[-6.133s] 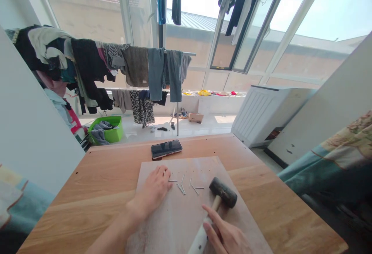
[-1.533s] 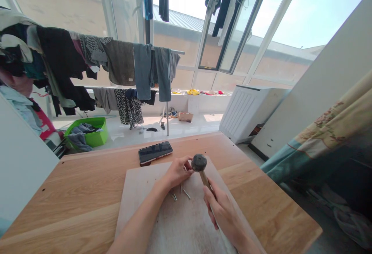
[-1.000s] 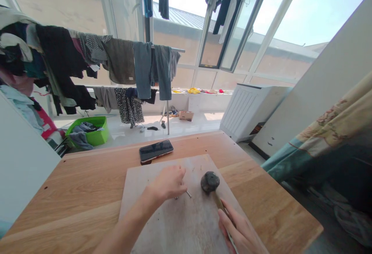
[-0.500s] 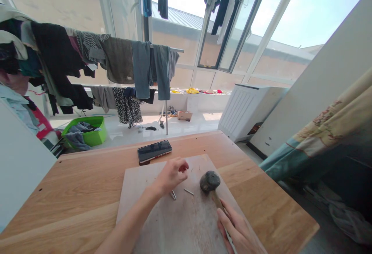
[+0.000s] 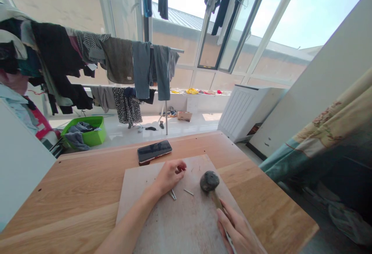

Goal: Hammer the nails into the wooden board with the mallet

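Holds a black-headed mallet (image 5: 209, 181) at the right part of a pale board (image 5: 174, 227), on it or just above; cannot tell which. Aims its head away from the body and slightly left, with the long axis slanting from far left to near right along the handle. Wraps the right hand (image 5: 236, 227) around that handle in a full grip, fingers folded over it.

Curls the left hand (image 5: 171, 174) over the far half of the board, in a narrow-looking grip with thumb and forefinger bent toward each other. Cannot tell of anything pinched inside, nor of the exact gap there.

Shows a loose nail (image 5: 188, 192) flat between the hands, slanting much like the mallet, near its head but apart from it. Shows also a pair of nails (image 5: 173, 194) just nearer than the left hand, partly hidden under it, and two small nails (image 5: 199, 168) seemingly upright toward the far edge, right of the left fingertips.

Rests the board on a wood-grained desk (image 5: 72, 192), with a phone (image 5: 154, 151) just beyond its far left part. Farther out, shows a green tub (image 5: 97, 137), a row of hung garments (image 5: 119, 60) and, at right, a curtain (image 5: 319, 130).
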Demonstrator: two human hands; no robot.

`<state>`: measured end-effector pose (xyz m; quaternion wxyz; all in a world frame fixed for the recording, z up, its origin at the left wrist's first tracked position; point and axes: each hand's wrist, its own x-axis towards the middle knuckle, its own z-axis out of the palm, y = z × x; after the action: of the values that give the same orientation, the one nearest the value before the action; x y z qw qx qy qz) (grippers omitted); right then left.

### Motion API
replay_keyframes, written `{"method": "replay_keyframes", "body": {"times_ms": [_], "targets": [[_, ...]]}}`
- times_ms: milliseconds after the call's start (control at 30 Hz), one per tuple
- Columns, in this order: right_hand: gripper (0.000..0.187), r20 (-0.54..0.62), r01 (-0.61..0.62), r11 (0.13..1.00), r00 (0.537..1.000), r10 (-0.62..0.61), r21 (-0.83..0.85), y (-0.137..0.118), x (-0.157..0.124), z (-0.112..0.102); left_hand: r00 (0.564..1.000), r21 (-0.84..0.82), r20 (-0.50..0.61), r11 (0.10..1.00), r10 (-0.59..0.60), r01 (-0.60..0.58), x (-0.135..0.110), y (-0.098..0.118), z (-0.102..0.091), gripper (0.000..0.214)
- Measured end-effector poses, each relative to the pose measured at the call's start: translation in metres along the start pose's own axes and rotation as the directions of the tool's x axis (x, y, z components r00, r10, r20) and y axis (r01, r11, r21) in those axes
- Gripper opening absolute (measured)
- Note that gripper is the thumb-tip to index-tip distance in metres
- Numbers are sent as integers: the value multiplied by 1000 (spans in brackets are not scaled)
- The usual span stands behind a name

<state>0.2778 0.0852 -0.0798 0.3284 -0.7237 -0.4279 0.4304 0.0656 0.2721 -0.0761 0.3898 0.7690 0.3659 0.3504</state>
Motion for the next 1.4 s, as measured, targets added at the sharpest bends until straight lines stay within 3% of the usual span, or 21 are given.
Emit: {"method": "replay_keyframes", "body": {"times_ms": [233,467,833,967,1033,1133,1233,1300,1400], "targets": [[58,99,162,981,980,-172,102,-46,7,12,999,-29,-31,1000,9,-10,0,-4,2,15],[46,96,251,963,961,-260,102,-80,16,25,999,-43,-35,999,-21,19,0,0,2,16],[46,153,225,965,958,-244,134,-72,23,42,1000,-66,-4,998,-9,9,2,-3,4,36],[49,155,192,966,963,-219,171,-64,19,35,998,90,-55,996,20,-15,-2,6,-7,25],[53,127,177,966,971,-203,187,-57,16,28,998,209,14,976,60,-61,-7,17,-16,24],[56,110,147,970,979,-171,194,-44,11,16,957,454,263,860,119,-231,-19,39,-19,15],[59,93,96,984,989,-111,153,-35,8,10,868,657,471,595,156,-463,-29,59,-2,11],[61,78,74,989,993,-84,131,-31,8,8,823,689,539,469,178,-553,-33,68,13,12],[61,83,86,986,992,-98,142,-27,9,8,800,685,558,421,221,-594,-36,73,27,13]]}}
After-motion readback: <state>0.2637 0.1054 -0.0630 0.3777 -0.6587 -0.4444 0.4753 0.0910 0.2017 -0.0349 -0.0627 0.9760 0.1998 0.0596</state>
